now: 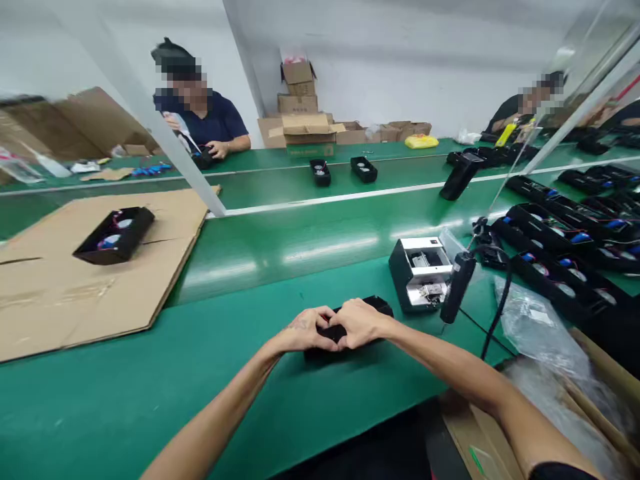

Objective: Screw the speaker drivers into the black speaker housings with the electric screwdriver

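On the green bench in front of me lies a long black open casing (376, 305), partly covered by my hands. My left hand (307, 330) is closed at its left part, with the fingers bent and the thumb near the middle. Over the casing's centre is my right hand (357, 323), also closed, its fingertips curled down close to those of the left. A bit of red wire shows between the fingers. Whatever the fingertips press inside the casing is hidden.
A dark electric screwdriver (459, 287) hangs by a white-and-black box (420, 273). Several black casings (555, 227) fill the right side. Another casing (116, 235) lies on cardboard (65, 293). Clear plastic bags (543, 327) lie at right. A co-worker (205, 120) sits opposite.
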